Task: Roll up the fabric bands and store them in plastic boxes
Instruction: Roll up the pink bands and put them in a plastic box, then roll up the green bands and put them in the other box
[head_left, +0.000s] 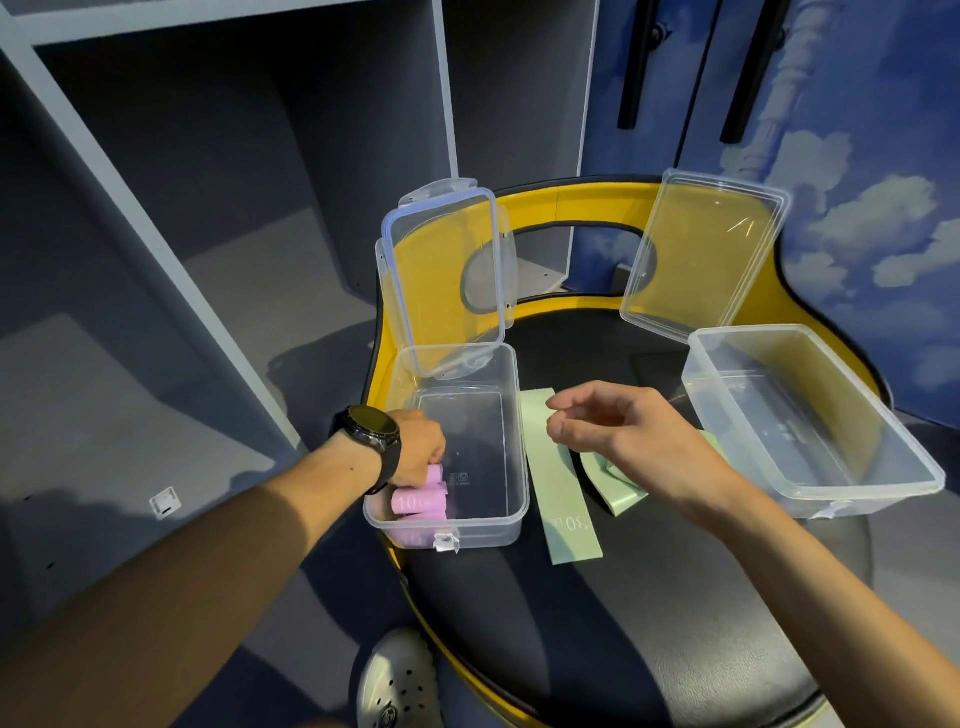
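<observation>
Black seat (649, 597) with yellow rim carries two clear plastic boxes, both lids up. Right box (810, 415) empty. Left box (467, 447) has pink rolled bands (418, 501) in its near-left corner. Green band (563, 488) lies flat, unrolled, between the boxes. Left hand (415, 447) reaches into left box, fingers closed on the top pink roll. Right hand (623, 431) hovers over green band, fingers loosely curled, holding nothing
</observation>
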